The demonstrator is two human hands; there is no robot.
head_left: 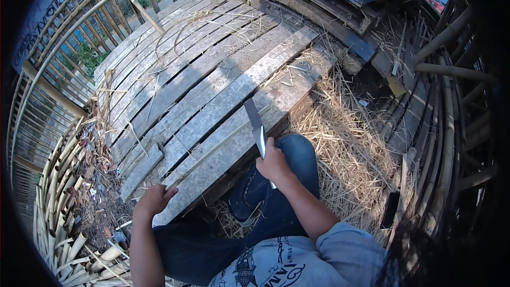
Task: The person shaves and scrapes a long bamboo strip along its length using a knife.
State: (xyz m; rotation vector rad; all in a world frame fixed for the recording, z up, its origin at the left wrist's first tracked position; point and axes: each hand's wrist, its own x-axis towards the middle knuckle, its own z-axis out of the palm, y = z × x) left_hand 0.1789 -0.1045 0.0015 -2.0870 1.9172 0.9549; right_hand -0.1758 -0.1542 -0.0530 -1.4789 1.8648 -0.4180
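A knife (257, 124) with a dark, wide blade end and a shiny middle part is in my right hand (274, 162), whose fingers are wrapped round it. The blade points up and away over the front edge of the wooden slat platform (228, 82). A thin, pale bamboo strip (212, 147) lies slantwise on the front planks, passing near the blade at its far end. Its near end meets my left hand (155, 200), where thumb and fingers close on it at the platform's front left corner.
Shavings (345, 133) heap to the right of the platform. Bamboo poles (446, 127) stand along the right, stacked pallets (319, 8) behind. A curved bamboo fence (69, 26) and cut bamboo pieces (58, 196) are on the left. A dark object (390, 210) lies at lower right.
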